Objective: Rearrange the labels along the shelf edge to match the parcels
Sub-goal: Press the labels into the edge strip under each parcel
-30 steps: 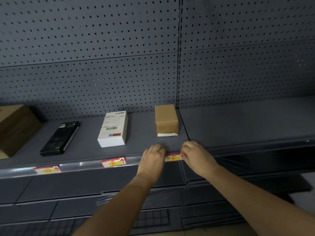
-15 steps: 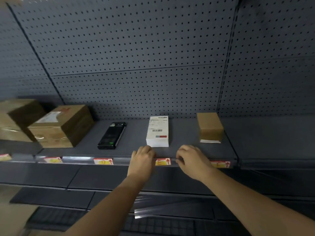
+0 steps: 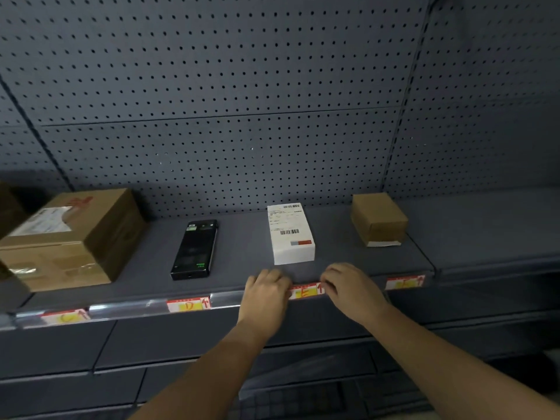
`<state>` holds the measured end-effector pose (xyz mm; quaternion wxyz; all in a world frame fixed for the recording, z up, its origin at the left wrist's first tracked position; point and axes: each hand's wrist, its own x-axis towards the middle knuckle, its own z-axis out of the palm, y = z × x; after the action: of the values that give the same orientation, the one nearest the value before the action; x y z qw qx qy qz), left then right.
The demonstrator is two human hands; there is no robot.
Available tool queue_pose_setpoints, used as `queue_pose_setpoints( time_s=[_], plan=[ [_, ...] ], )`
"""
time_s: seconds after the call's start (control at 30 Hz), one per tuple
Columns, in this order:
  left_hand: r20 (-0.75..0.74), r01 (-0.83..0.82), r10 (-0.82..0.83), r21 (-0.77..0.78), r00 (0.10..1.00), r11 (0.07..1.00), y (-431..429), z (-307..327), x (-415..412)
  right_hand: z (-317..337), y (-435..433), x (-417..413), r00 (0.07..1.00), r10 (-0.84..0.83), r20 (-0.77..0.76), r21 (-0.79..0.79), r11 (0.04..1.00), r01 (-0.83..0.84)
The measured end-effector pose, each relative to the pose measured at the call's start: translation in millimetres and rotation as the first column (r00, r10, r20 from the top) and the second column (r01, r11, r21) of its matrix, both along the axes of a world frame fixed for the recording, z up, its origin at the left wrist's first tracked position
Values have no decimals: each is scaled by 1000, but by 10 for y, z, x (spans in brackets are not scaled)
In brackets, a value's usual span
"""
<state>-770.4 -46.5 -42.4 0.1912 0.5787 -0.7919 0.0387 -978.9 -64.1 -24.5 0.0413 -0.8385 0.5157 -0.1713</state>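
Note:
Several red-and-yellow labels sit in the clear strip on the shelf edge (image 3: 230, 298). The C label (image 3: 65, 316) is below a large brown parcel (image 3: 75, 237). Below a black handheld device (image 3: 194, 250) sits the D label (image 3: 188, 305). The E label (image 3: 306, 293) is below a white box (image 3: 291, 234), and another label (image 3: 404, 282) lies under a small brown box (image 3: 378, 219). My left hand (image 3: 266, 289) grips the E label's left end with curled fingers. My right hand (image 3: 351, 286) grips its right end.
A grey pegboard wall (image 3: 242, 116) backs the shelf. Another brown parcel (image 3: 9, 204) shows at the far left edge. To the right, a second shelf section (image 3: 491, 225) joins on. Lower shelves (image 3: 151, 359) lie beneath my arms.
Both hands left the label under the small brown box and moved left to the E label under the white box. My view swung left, bringing the large brown parcel into sight.

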Motion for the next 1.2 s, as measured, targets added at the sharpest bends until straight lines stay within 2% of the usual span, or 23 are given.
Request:
queue_pose_setpoints(
  time_s=[0.33, 0.53, 0.83, 1.2],
  plan=[
    [19, 7, -8, 57, 1000, 998, -91, -1, -38, 8, -73, 2, 998, 55, 4, -27, 998, -55],
    [5, 60, -60, 36, 998, 998, -93, 2, 87, -75, -69, 96, 997, 77, -1, -22, 997, -77],
    [-58, 73, -70, 56, 996, 996, -82, 10, 75, -70, -66, 88, 999, 41, 22, 36, 998, -42],
    [-56, 84, -80, 77, 995, 993, -97, 30, 64, -55, -48, 80, 1000, 19, 16, 67, 998, -20]
  ],
)
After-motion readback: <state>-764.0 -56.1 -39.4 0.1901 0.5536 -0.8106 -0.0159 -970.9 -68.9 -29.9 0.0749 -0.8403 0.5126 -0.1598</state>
